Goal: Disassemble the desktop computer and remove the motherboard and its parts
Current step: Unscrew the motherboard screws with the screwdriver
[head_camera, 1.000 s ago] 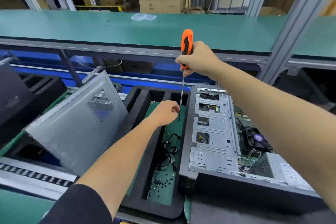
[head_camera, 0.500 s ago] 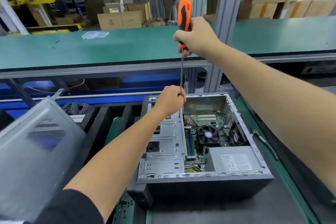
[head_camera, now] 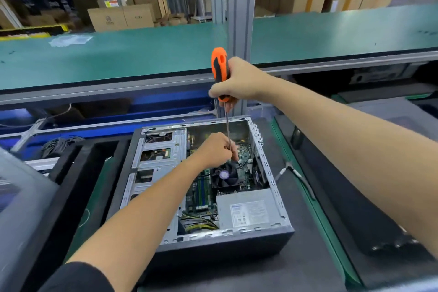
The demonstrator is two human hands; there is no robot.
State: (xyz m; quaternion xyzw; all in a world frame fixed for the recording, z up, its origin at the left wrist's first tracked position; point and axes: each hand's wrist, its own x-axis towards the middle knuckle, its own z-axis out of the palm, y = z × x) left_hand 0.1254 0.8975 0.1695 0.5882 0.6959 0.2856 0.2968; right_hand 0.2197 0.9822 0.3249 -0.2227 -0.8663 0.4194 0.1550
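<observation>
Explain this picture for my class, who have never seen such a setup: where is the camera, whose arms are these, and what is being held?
The camera sits on a person's head, looking forward and down, so both arms are that person's own. No robot is here. An open computer case lies on a dark mat, showing a fan, green circuit board and grey power box. The right hand grips an orange screwdriver upright by its handle. The left hand is curled around the thin shaft low down, inside the case. Behind runs a green bench, with cardboard boxes beyond.
</observation>
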